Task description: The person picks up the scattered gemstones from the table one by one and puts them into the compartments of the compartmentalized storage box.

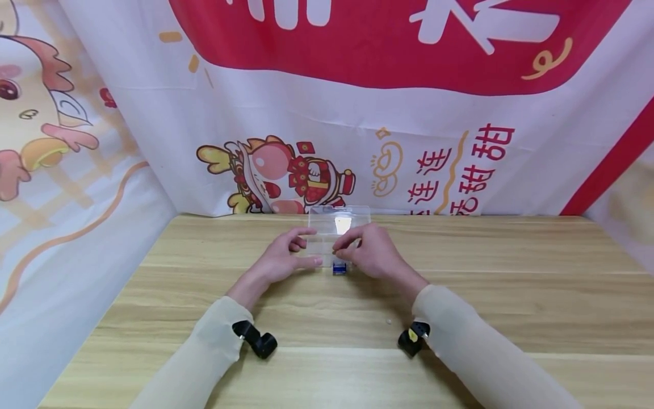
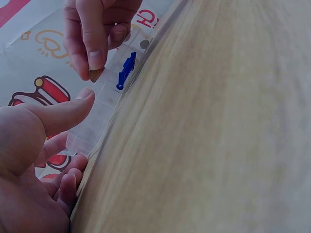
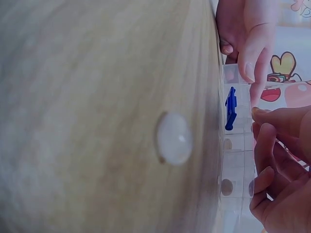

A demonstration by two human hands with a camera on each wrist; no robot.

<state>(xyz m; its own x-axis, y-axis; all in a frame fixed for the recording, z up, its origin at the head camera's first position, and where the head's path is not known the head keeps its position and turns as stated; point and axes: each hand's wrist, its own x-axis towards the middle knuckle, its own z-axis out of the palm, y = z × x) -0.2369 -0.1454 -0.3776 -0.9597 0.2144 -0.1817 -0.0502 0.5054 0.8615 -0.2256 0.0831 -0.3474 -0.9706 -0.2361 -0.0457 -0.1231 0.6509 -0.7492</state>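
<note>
A clear plastic compartment box point(image 1: 315, 246) stands on the table, its transparent lid point(image 1: 327, 218) raised at the back. A blue latch point(image 2: 126, 72) sits on its front wall. My left hand point(image 1: 278, 258) holds the box's left end, thumb at the front and fingers around the side. Over the compartments, my right hand point(image 1: 373, 250) pinches a small brown piece point(image 2: 95, 74) between thumb and finger; its exact kind cannot be made out. In the right wrist view, a dark roundish piece point(image 3: 227, 187) shows through the box wall.
A small white oval, pebble-like piece point(image 3: 175, 138) lies on the wooden table point(image 1: 327, 375), in front of the box and to its right. Behind the table hangs a printed cloth point(image 1: 327, 108) with red and cartoon patterns.
</note>
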